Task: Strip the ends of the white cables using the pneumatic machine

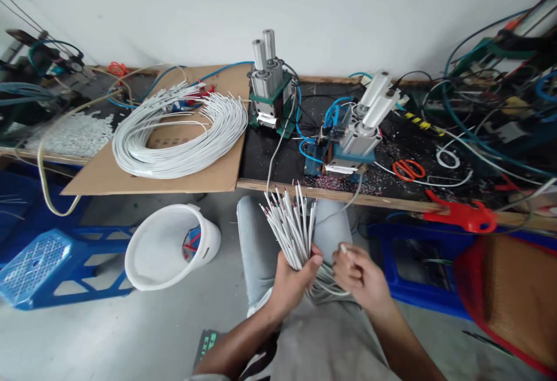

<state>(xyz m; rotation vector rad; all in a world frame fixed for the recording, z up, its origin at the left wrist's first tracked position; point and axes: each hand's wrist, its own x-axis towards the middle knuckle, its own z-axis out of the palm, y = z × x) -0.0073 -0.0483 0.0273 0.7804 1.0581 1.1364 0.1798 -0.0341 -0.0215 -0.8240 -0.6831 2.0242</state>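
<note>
My left hand (298, 274) is wrapped round a bundle of white cables (289, 221) above my lap. The upper cable ends fan out toward the bench, and several show dark red tips. Below the hand, the rest of the bundle curves across my lap. Just right of it, my right hand (363, 276) is closed, with a small white piece (343, 248) pinched at the fingertips. Whether this is a cable end or a loose bit of sheath, I cannot tell.
Two machines with paired silver cylinders (267, 76) (369, 105) stand on the black bench. A coil of white cables (183, 158) lies on cardboard (217, 181). Orange scissors (408, 170) and a red air gun (461, 213) lie right. A white bucket (152, 242) and blue stool (37, 268) stand left.
</note>
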